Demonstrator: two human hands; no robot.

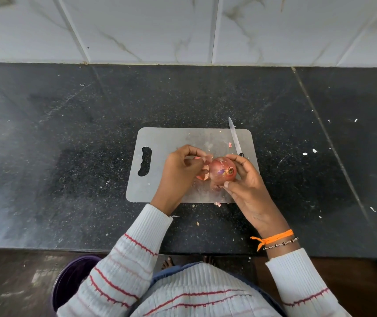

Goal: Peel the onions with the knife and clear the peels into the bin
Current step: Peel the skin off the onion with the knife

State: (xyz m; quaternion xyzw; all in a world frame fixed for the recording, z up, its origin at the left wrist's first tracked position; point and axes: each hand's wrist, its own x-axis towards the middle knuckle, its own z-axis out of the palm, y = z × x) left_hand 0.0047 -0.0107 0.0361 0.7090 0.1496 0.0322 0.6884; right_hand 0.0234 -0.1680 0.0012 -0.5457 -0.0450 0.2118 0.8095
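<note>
Onion (223,171) gripped in right hand (247,186) over the cutting board (160,138); left hand (178,168) pinching loose peel (203,175); knife (235,137) lying on board; purple bin (73,280) below, contents hidden.

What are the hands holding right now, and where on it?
The right hand grips the onion round its right side. The left hand pinches loose peel at the onion's left side. The knife lies unheld on the board.
</note>
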